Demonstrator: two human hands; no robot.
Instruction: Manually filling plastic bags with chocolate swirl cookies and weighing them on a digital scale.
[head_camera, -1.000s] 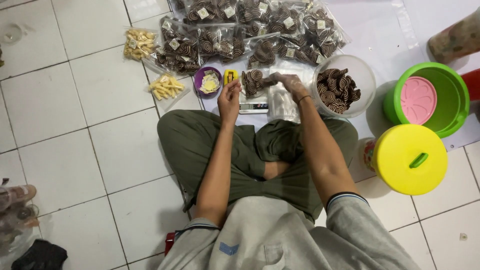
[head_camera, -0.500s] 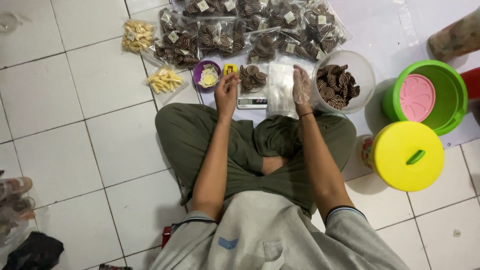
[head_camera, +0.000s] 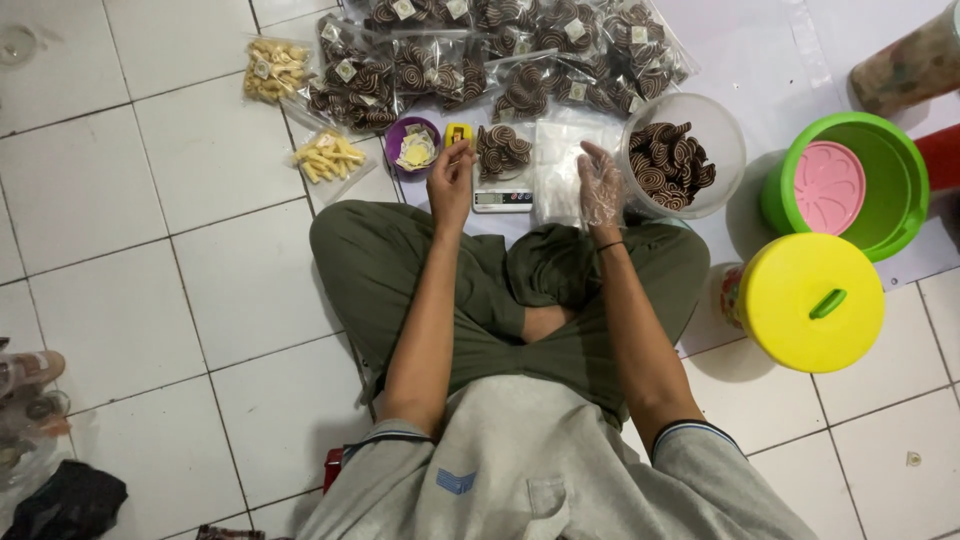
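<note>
I sit cross-legged on a tiled floor. My left hand (head_camera: 452, 182) is raised beside a purple bowl (head_camera: 414, 148) of small labels and a small yellow item (head_camera: 457, 133). Its fingertips are pinched together, and I cannot tell whether anything is between them. My right hand (head_camera: 600, 185), in a clear plastic glove, hovers with its fingers spread over a stack of clear plastic bags (head_camera: 556, 160). Between my hands, a small scale (head_camera: 503, 200) carries a pile of brown spiral cookies (head_camera: 503, 150). Right of my gloved hand, a clear bowl (head_camera: 725, 140) holds more spiral cookies.
Several sealed bags of spiral cookies (head_camera: 440, 65) lie at the far side, with two bags of pale stick snacks (head_camera: 325, 158) to their left. A green tub (head_camera: 885, 190) with a pink lid inside it and a yellow-lidded container (head_camera: 810, 300) stand to my right. Footwear lies at the left edge.
My right hand has drawn back from the cookies on the scale and now stands over the plastic bags with its fingers spread. My left hand has risen slightly.
</note>
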